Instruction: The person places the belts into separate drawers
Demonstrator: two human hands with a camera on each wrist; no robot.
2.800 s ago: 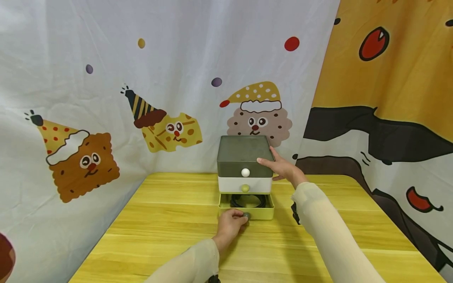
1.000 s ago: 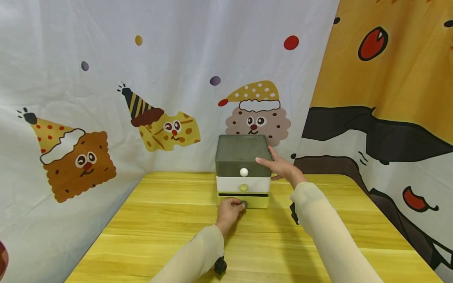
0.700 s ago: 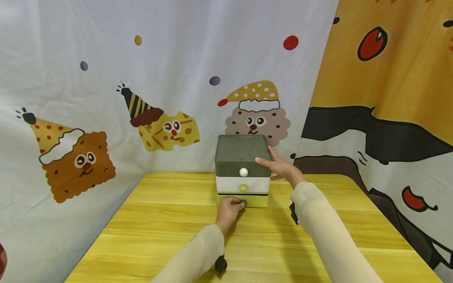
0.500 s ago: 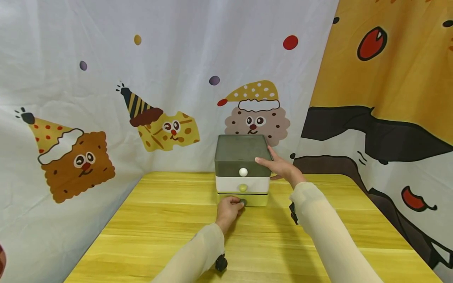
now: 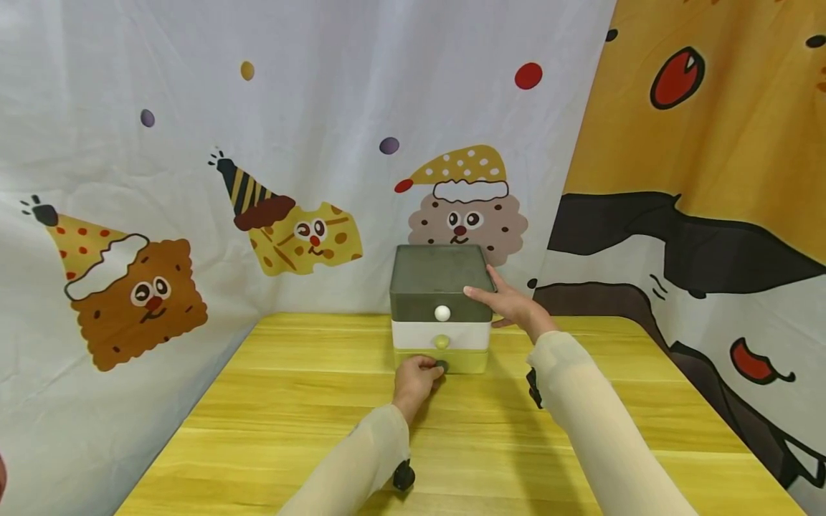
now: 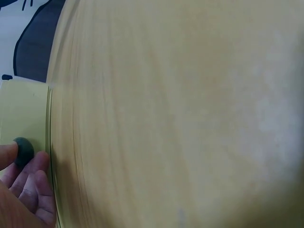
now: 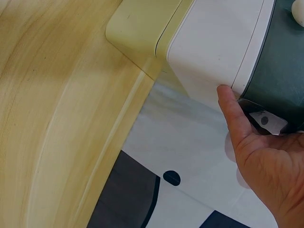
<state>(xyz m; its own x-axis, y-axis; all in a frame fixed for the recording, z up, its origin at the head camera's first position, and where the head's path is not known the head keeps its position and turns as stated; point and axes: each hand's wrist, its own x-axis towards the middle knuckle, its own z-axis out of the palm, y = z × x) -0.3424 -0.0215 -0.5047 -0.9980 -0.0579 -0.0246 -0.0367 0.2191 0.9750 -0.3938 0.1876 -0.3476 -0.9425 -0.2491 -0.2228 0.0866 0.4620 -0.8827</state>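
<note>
A small three-tier drawer box (image 5: 441, 269) stands at the back of the table: dark green on top, a white drawer (image 5: 411, 335) in the middle, a yellow-green drawer (image 5: 470, 362) at the bottom. All three fronts sit flush. My left hand (image 5: 414, 382) pinches the round dark green knob (image 6: 24, 152) of the bottom drawer between thumb and fingers. With fingers spread, my right hand (image 5: 518, 305) rests against the box's right side, its thumb over the top edge. In the right wrist view one fingertip lies at the edge of the white tier. The drawer interiors are hidden.
The wooden table (image 5: 290, 408) extends in front of the box and to both sides. A white cloth (image 5: 310, 93) with cartoon prints hangs close behind it, and an orange printed cloth (image 5: 742, 143) hangs at the right.
The bottom drawer, pulled out earlier with a coiled black cable inside, has slid back into the box, my left hand moving inward on its knob. My right hand has stayed on the box.
</note>
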